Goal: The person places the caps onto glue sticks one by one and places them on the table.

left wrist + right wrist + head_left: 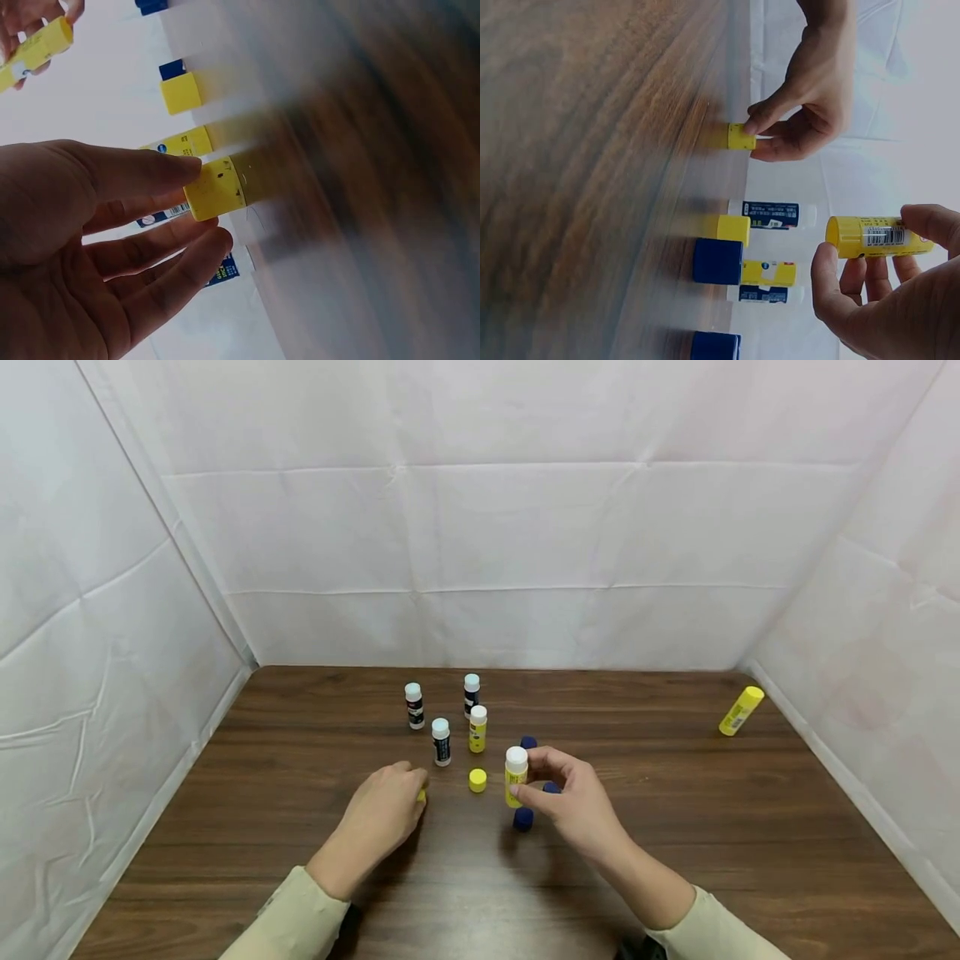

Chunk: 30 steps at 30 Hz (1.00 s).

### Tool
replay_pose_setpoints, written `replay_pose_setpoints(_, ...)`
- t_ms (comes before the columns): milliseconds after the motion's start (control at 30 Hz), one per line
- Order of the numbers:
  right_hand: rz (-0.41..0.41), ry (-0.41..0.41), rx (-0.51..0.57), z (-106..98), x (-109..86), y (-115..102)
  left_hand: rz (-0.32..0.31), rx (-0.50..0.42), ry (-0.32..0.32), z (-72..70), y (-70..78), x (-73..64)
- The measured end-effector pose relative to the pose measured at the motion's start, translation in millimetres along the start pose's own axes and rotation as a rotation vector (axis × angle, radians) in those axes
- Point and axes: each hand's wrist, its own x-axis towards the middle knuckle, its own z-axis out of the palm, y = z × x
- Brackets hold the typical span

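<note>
My left hand (378, 810) pinches a small yellow cap (217, 187) between thumb and fingers, low at the tabletop. With thumb and fingers my right hand (573, 797) holds a yellow glue stick (515, 774) upright above the table, its white top uncovered. The stick's barcode side faces the right wrist view. Between the hands stands a loose yellow cap (477, 781). Dark blue caps (523, 818) lie beside and partly behind the right hand. Another uncapped yellow glue stick (477, 729) stands farther back, near a dark blue glue stick (442, 743) with a white top.
Two more dark blue glue sticks, one at the back left (415, 706) and one at the back middle (471, 695), stand upright. A yellow glue stick (741, 711) with its cap on stands at the far right. White cloth walls (480, 543) border the wooden table (660, 727).
</note>
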Motion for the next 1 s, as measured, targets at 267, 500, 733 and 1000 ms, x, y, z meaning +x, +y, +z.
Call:
replay_pose_setpoints(267,0.02,0.019,0.019,3.2,-5.0,4.7,-0.03,-0.054,-0.038,3.6,0.3,-1.5)
replay_pose_setpoints(500,0.016,0.021,0.041,1.2,-5.2,5.9,-0.045,-0.065,-0.046,3.0,1.0,0.0)
replay_pose_setpoints(733,0.003,0.026,0.049,-2.2,-3.1,5.0,-0.039,-0.07,-0.017,1.8,1.2,1.4)
replay_pose_setpoints(1000,0.005,0.031,0.054,-3.4,0.3,7.0,-0.044,-0.067,0.026,-3.1,2.5,1.6)
